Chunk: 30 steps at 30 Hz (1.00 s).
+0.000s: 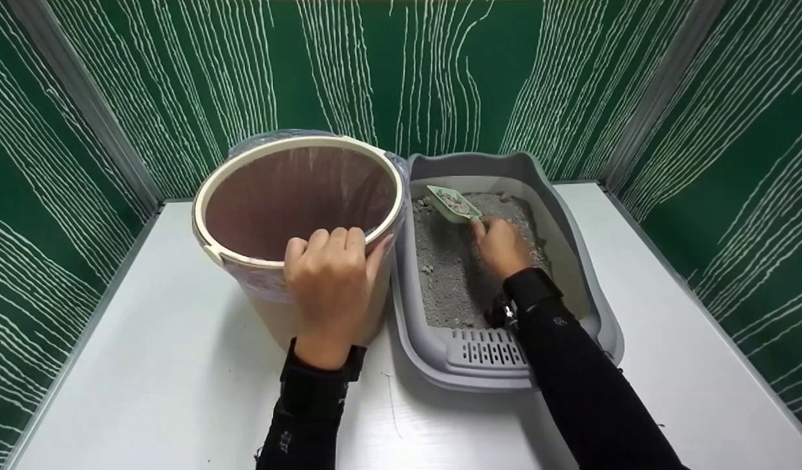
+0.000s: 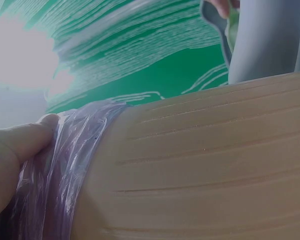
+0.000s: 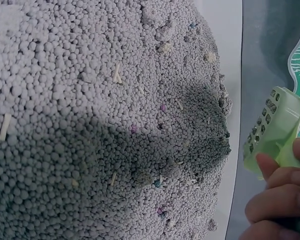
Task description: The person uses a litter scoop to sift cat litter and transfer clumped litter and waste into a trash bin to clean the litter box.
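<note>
My left hand (image 1: 329, 287) grips the near rim of a beige trash bin (image 1: 270, 313), fingers hooked over the edge and thumb on the outside. A thin clear purplish bag (image 2: 74, 155) is folded over that rim and lines the bin. In my right hand (image 1: 502, 248) is the handle of a light green litter scoop (image 1: 448, 203), held above a grey litter box (image 1: 411, 313). Clumps of litter lie in the scoop, and its slotted underside (image 3: 267, 125) shows in the right wrist view. Grey granular litter (image 3: 114, 100) covers the box floor.
Bin and box stand side by side on a white table (image 1: 146, 391). The box has a perforated step (image 1: 492, 349) at its near end. Green walls (image 1: 505, 65) with pale wavy lines close off the back and both sides.
</note>
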Available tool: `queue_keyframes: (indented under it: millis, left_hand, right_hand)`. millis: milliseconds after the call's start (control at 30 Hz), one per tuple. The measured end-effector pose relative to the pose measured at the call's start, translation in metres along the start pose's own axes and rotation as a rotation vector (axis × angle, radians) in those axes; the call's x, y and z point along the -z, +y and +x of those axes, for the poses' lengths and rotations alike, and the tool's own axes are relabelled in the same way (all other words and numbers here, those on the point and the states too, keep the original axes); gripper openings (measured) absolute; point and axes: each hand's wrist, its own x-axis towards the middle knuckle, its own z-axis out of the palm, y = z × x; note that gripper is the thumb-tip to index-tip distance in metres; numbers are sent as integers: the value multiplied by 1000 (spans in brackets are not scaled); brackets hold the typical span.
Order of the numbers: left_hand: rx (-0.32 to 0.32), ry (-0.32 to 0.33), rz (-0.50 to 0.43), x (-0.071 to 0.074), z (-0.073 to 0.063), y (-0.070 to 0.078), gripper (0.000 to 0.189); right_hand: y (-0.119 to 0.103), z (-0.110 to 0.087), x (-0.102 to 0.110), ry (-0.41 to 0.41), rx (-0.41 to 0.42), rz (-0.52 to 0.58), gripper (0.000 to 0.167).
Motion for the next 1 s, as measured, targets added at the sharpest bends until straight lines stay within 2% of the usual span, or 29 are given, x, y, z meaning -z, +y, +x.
queue_keyframes:
  millis: [167,433,633,867,1000]
  left_hand:
    - [1,8,-4,-1,2,0,45]
    - [3,7,-9,-1,1,0,46]
    - [7,-6,-16,2,1,0,46]
    - [0,-31,-20,1,0,0,46]
    - [0,-31,-13,1,-1,0,46]
  right_hand:
    - [0,1,1,2,-10,-2,45]
    - [1,2,0,24,8,-69,46]
    - [2,1,2,38,27,-61,44]
    - [-2,0,12,-24,14,-45,44]
    - [-11,-3,32,-66,23,-53,42]
